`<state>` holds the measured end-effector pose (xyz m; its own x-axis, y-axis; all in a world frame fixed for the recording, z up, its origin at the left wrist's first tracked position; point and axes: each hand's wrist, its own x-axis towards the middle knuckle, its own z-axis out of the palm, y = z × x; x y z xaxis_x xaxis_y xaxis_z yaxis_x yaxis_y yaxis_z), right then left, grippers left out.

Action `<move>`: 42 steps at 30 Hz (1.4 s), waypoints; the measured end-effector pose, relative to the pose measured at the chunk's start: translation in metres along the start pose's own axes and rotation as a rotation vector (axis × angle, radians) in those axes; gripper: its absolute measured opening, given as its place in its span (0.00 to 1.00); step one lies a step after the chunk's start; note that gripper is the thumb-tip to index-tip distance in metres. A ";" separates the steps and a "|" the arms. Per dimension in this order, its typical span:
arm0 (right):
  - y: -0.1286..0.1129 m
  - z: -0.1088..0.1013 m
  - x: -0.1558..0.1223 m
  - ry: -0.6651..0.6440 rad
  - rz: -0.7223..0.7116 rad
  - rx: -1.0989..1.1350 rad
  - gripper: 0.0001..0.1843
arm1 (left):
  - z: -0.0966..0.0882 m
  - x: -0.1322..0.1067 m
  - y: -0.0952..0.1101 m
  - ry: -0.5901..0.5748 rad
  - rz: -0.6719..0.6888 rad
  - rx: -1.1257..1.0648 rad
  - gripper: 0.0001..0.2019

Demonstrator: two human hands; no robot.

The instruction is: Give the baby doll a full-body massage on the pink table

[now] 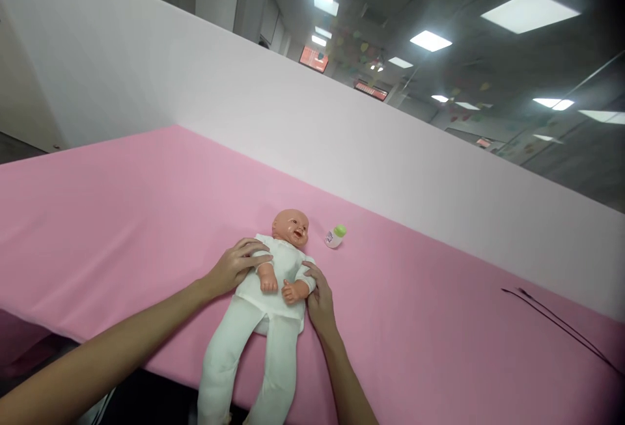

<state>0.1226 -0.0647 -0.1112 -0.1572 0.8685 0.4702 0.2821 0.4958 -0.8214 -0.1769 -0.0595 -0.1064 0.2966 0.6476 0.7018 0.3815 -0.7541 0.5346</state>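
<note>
A baby doll (276, 282) lies on its back in white clothes, in the near middle of a pink-covered table (146, 230), with its head pointing far and its legs running to the near edge. The left hand (237, 265) lies on the doll's chest from the left, fingers slightly spread and curved. The right hand (319, 298) presses against the doll's other side at the sleeve, fingers together and bent a little. Both hands are part open and touch the doll, but whether either one truly grips it, I cannot tell.

The doll's feet sit at the near edge, so a pull that way could tip the legs over and drag the body after them. A small bottle (336, 236) with a green cap lies tilted just beyond the right hand; a careless elbow or a turn of the doll could knock it, and it could roll.

There is one doll, one bottle, two hands and one dark cord (561, 327), off to the right.
</note>
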 end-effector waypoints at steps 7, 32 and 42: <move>0.004 -0.003 0.007 0.325 0.329 0.214 0.22 | -0.001 0.005 -0.010 0.410 -0.566 -0.250 0.14; 0.003 -0.008 0.010 0.386 0.378 0.316 0.30 | -0.001 0.007 -0.019 0.417 -0.621 -0.320 0.19; -0.009 0.001 0.002 0.054 0.020 0.136 0.17 | 0.003 -0.001 -0.012 0.003 -0.092 -0.083 0.21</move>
<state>0.1194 -0.0676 -0.1033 -0.1003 0.8785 0.4672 0.1534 0.4776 -0.8651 -0.1789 -0.0504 -0.1148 0.2615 0.7142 0.6493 0.3327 -0.6981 0.6340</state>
